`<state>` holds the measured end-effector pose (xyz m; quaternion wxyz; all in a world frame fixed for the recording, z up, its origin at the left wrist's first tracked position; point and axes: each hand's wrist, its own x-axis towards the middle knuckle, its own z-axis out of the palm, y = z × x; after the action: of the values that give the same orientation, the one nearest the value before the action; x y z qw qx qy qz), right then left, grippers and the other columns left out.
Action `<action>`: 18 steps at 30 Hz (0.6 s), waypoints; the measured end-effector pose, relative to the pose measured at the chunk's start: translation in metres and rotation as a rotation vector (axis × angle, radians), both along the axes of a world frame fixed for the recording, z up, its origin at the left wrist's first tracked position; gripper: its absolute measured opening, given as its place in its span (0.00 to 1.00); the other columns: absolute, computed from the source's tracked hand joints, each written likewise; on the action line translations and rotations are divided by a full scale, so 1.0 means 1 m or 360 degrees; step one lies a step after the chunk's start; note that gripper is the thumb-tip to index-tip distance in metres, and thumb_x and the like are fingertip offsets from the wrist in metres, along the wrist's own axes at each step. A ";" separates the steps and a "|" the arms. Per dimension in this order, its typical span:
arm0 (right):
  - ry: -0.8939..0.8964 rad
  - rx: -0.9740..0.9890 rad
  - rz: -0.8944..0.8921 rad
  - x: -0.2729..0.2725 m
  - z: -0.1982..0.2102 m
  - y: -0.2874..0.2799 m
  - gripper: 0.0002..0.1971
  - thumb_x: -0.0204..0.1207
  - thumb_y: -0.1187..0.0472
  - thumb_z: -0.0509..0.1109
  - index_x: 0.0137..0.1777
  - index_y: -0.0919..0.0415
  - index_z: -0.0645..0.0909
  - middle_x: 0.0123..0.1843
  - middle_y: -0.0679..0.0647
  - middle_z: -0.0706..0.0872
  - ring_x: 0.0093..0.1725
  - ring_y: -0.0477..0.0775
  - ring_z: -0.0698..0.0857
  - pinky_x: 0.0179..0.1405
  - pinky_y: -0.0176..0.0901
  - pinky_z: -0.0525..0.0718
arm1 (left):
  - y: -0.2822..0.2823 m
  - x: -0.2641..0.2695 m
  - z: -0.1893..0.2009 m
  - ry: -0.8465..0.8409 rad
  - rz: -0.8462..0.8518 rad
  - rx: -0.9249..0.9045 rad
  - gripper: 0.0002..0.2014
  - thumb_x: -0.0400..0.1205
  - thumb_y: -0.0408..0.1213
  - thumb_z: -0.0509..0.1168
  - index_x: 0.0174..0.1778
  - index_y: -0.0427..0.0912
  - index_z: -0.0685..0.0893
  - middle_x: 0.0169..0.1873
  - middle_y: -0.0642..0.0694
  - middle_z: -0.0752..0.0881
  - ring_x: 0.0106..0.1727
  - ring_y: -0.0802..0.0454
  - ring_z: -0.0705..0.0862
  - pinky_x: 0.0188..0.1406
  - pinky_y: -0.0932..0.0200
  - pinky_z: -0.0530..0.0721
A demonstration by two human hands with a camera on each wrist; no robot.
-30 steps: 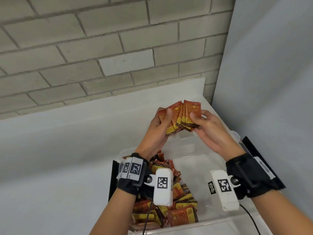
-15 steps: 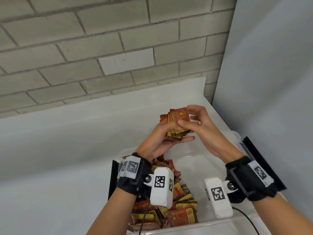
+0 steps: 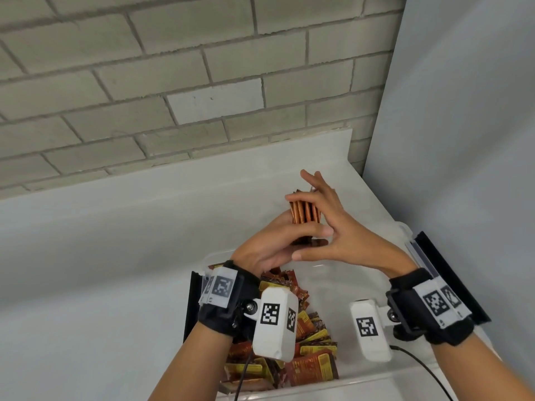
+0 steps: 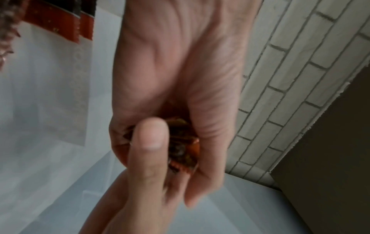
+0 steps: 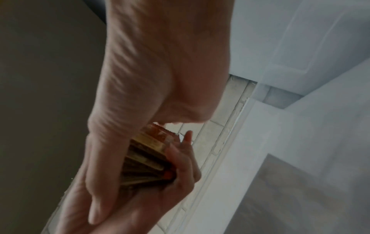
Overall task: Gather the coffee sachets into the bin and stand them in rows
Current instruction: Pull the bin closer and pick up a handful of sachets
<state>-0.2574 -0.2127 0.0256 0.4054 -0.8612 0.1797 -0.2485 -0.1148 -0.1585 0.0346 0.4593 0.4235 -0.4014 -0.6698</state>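
My left hand [image 3: 269, 244] grips a stack of red-orange coffee sachets [image 3: 305, 211] edge-up, above the far end of the clear plastic bin [image 3: 376, 384]. My right hand [image 3: 335, 227] lies flat against the stack's right side, fingers straight, thumb reaching under it. The left wrist view shows the stack [image 4: 181, 147] wedged in my left hand [image 4: 170, 71] with a thumb across it. The right wrist view shows the sachet edges [image 5: 144, 161] between my flat right hand [image 5: 130, 102] and the left fingers [image 5: 180, 159]. Several loose sachets [image 3: 312, 366] lie heaped in the bin's left part.
The bin sits on a white counter [image 3: 115, 256] in a corner, a brick wall [image 3: 173, 82] behind and a grey panel [image 3: 463, 140] on the right. Black flat pieces flank the bin's left side [image 3: 191, 308] and right side [image 3: 445, 273]. The bin's right floor [image 3: 341, 282] is bare.
The fanned sachets have been squared into a tight stack and turned edge-up. My right hand went from pinching them to lying flat against the stack's side.
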 end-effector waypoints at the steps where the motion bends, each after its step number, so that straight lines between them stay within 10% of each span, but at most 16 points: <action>1: -0.0024 0.0024 -0.0040 0.000 0.000 -0.001 0.39 0.63 0.44 0.80 0.73 0.33 0.65 0.84 0.37 0.49 0.85 0.45 0.42 0.81 0.69 0.53 | 0.000 0.000 0.000 0.0016 -0.0024 0.0017 0.15 0.74 0.31 0.69 0.56 0.36 0.78 0.51 0.37 0.78 0.56 0.46 0.81 0.60 0.47 0.81; 6: -0.0145 0.0061 -0.0102 0.002 0.000 0.001 0.36 0.67 0.56 0.82 0.71 0.39 0.68 0.70 0.46 0.72 0.73 0.46 0.73 0.71 0.49 0.76 | -0.004 0.002 0.002 0.0222 0.0118 0.0126 0.18 0.74 0.47 0.70 0.55 0.40 0.83 0.49 0.42 0.85 0.54 0.51 0.86 0.54 0.56 0.86; 12: -0.0179 0.0250 -0.0124 0.002 -0.007 0.000 0.57 0.60 0.49 0.85 0.80 0.36 0.47 0.69 0.50 0.71 0.73 0.48 0.74 0.72 0.50 0.76 | -0.005 0.005 -0.004 0.0220 0.0150 0.0028 0.24 0.67 0.52 0.79 0.56 0.44 0.88 0.50 0.42 0.88 0.59 0.44 0.86 0.60 0.49 0.84; 18: -0.0142 0.0260 -0.0149 0.005 -0.014 0.000 0.57 0.61 0.51 0.85 0.78 0.39 0.45 0.76 0.47 0.69 0.75 0.42 0.71 0.74 0.48 0.74 | -0.003 0.002 -0.003 0.0218 0.0111 0.0078 0.30 0.68 0.60 0.74 0.58 0.40 0.84 0.53 0.38 0.86 0.60 0.45 0.86 0.63 0.49 0.83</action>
<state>-0.2525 -0.2128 0.0112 0.4699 -0.8039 0.2212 -0.2898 -0.1129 -0.1620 0.0314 0.4982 0.4016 -0.3374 -0.6904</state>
